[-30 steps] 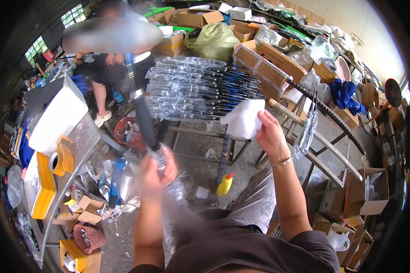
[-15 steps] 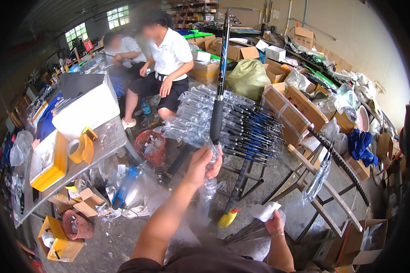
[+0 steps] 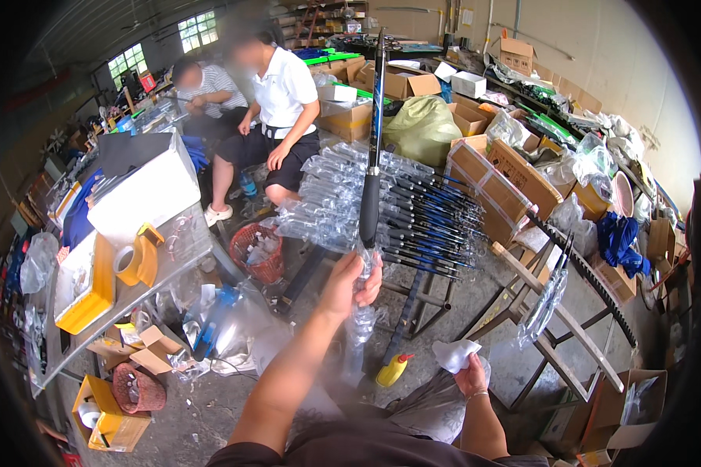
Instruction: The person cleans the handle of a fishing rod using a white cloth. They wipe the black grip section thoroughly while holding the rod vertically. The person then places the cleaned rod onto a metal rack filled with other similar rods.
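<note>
Plastic sleeve (image 3: 360, 333) hangs below the left hand (image 3: 350, 284), whose fingers wrap around the bagged lower end of a dark rod (image 3: 370, 206). That rod rises mid-scene, long axis nearly upright, butt near the person, tip up and toward the far side. Its handle is bare above the plastic, so its sleeving looks incomplete; the piled rods (image 3: 436, 226) beyond, handles bagged, seem done. Rightward, the right hand (image 3: 471, 379) pinches a white sheet (image 3: 453, 355).
</note>
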Demonstrator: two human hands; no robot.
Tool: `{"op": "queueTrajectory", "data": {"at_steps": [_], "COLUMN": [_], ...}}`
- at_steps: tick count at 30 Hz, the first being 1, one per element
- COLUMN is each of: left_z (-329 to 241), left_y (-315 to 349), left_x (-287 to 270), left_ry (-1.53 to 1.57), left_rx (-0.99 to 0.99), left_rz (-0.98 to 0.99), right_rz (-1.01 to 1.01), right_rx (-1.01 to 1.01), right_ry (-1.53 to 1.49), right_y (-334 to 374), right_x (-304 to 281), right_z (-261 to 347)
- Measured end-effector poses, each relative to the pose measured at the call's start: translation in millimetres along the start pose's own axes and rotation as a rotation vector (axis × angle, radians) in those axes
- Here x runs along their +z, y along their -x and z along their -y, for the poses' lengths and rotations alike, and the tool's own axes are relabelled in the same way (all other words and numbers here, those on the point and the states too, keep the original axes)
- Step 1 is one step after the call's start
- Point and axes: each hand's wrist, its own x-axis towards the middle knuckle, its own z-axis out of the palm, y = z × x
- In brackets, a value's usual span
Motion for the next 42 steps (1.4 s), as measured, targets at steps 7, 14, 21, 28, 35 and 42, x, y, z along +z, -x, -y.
{"op": "queueTrajectory", "data": {"at_steps": [7,14,21,28,35,42], "left_z": [-10.3,-11.7,-15.3,-20.8,-19.4,-14.6], "left_y": [10.7,21.5,43.0,57.8,68.7,74.6], "left_x": [1.8,5.3,10.2,24.1,21.3,21.8], "left_ry": [0.068,0.039,0.01,-0.042,0.093,0.135], "left_rx": [-0.027,-0.046,-0.051,-0.05,-0.109,-0.149], "left_rz": [0.055,0.065,0.029,0.007,0.087,0.053], "right_rz": [-0.013,0.023,0.291,0.521,0.511,0.591], "right_rx": [-0.097,-0.416,-0.9,-1.501,-1.564,-1.482], "right_ry": [0.481,0.527,1.167,1.299,1.31,1.336], "right_y": [-2.3,-16.8,7.5,8.9,9.9,21.3], "right_x": [18.6,191.7,394.4,455.6,451.1,432.4], "right_z": [3.9,62.6,88.1,71.4,56.4,46.1]}}
